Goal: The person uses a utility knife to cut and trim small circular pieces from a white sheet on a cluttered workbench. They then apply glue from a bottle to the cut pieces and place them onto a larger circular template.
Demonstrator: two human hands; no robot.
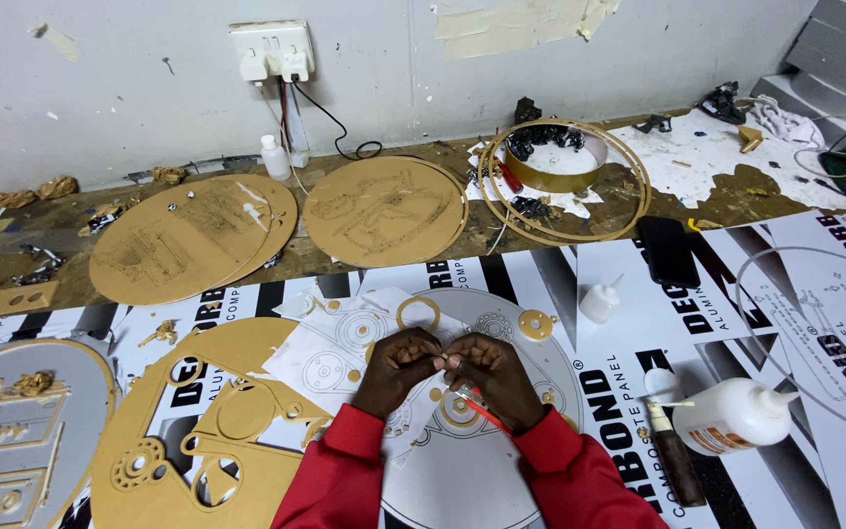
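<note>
Curling inward over a round grey panel (462, 480), the person's two hands, in red sleeves (345, 480), meet knuckle to knuckle at the near edge of the bench (41, 235). The left hand (396, 367) is closed with fingertips pinched toward the right; what it grips is too small to tell. The right hand (494, 374) is closed on a thin red-handled tool (487, 411), which slants down toward the wrist. Just under the hands lies a white paper drawing (330, 358) of circles, with a thin gold ring (418, 313) beyond the fingers and a small gold disc (537, 324) to the right of it.

Left of the hands a large gold cut-out sheet (198, 431) rests flat. On the right a white glue bottle (731, 416) lies on its side on black-and-white printed panels (629, 362), near a dark brown tube (676, 456). A smaller white bottle (599, 302) stands farther back, close to a black phone (668, 251).

Farther off, round brown boards (193, 240) lie side by side, and a nest of gold hoops (565, 181) sits to their right. At the wall, a white socket (271, 49) holds plugs.
</note>
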